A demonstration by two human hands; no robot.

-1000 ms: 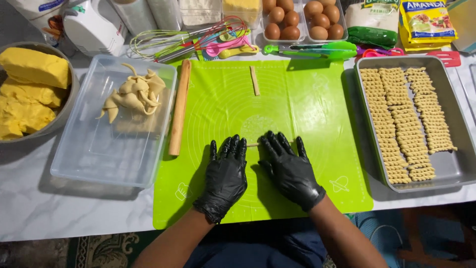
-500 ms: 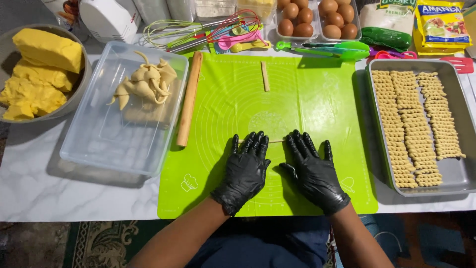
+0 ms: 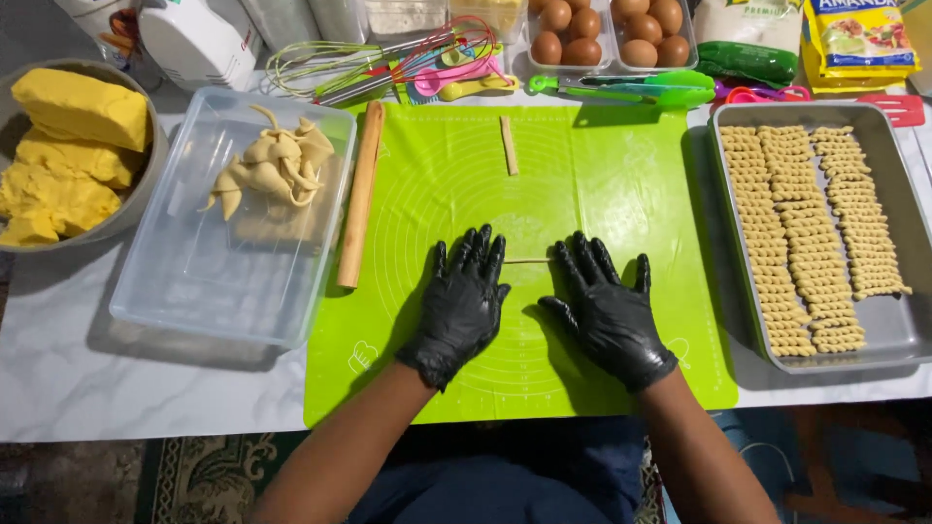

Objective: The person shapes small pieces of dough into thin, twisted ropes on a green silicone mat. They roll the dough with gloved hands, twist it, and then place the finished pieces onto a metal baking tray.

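Both of my hands wear black gloves and lie flat, palms down, on a green silicone mat (image 3: 621, 155). My left hand (image 3: 463, 301) and my right hand (image 3: 604, 309) press on a thin rope of dough (image 3: 527, 260); only its short middle stretch shows between them. A short dough stick (image 3: 508, 146) lies at the far side of the mat. A wooden rolling pin (image 3: 360, 192) rests along the mat's left edge.
A clear plastic tub (image 3: 194, 281) at left holds cut dough pieces (image 3: 272, 165). A bowl (image 3: 146, 184) of yellow dough stands far left. A metal tray (image 3: 893, 320) at right carries rows of twisted dough sticks. Eggs (image 3: 602, 29), whisks (image 3: 320, 68), green tongs (image 3: 631, 87) and packets line the back.
My hands have stayed flat on the dough rope and spread slightly apart along it. The camera view shifted a little, so the mat sits lower in the picture.
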